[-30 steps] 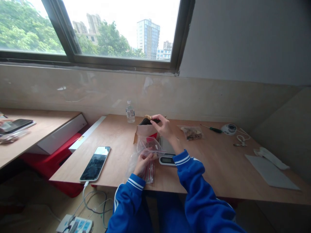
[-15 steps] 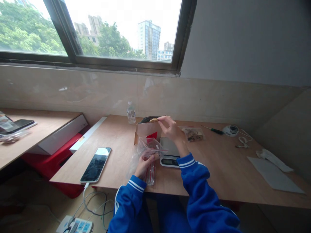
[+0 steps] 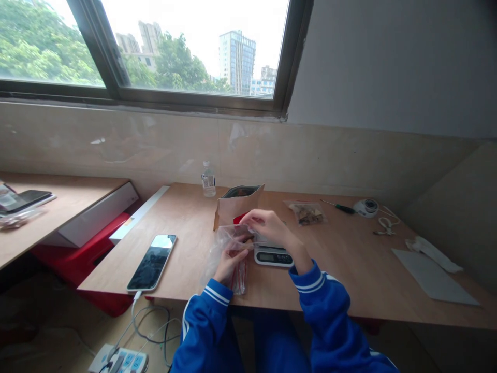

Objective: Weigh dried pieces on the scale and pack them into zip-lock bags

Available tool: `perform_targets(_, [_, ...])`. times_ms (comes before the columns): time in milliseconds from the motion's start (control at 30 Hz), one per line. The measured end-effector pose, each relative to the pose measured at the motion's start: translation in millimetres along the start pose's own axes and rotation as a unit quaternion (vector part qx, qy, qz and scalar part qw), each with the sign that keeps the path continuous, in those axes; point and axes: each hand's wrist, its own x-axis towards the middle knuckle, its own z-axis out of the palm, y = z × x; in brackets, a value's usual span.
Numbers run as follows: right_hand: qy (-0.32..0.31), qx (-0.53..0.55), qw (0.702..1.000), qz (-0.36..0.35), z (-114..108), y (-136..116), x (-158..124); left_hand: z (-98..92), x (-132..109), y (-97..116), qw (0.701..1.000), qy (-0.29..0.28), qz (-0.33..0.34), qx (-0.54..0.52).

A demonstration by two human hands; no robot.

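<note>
My left hand (image 3: 228, 263) pinches the near edge of a clear zip bag (image 3: 227, 241) held just above the wooden table (image 3: 349, 269). My right hand (image 3: 267, 226) has its fingers closed at the bag's mouth; what they hold is hidden by the plastic. Behind the bag stands an open brown paper pouch (image 3: 235, 204) with a dark lining. A small digital scale (image 3: 273, 255) lies right under my right wrist. Red-marked packets (image 3: 239, 277) lie below my left hand.
A phone (image 3: 152, 261) lies at the table's left with its cable running down to a power strip (image 3: 118, 360). A water bottle (image 3: 208, 179), a filled clear bag (image 3: 307, 212), a screwdriver (image 3: 338, 207), a tape roll (image 3: 365, 207) and paper sheets (image 3: 429, 274) sit around.
My right hand came down from the top of the brown pouch to the mouth of the clear bag. The left hand kept its hold on the bag.
</note>
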Motion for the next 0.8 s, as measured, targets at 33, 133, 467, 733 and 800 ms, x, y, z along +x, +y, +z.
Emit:
perform_targets(33, [-0.056,-0.012,0.998,0.016,3.5,2.2,-1.7,-0.8,0.5,-1.5,1.0,0.004,0.004,0.005])
perform_targets(133, [-0.129,-0.099,0.985,0.056,15.5,12.7,-3.7,-4.8,2.3,-8.3,1.0,0.021,0.014,0.015])
perform_targets(467, [-0.11,-0.162,0.976,0.095,39.7,32.2,-10.5,-5.2,2.3,-8.1,0.995,0.084,0.006,-0.045])
perform_targets(733, [-0.048,-0.126,0.987,0.086,41.6,30.8,-12.8,-8.7,3.1,-10.4,0.991,0.116,0.0,-0.061])
perform_targets(800, [-0.041,-0.091,0.992,0.072,42.0,32.0,-13.8,-10.6,4.0,-11.7,0.99,0.122,0.001,-0.065])
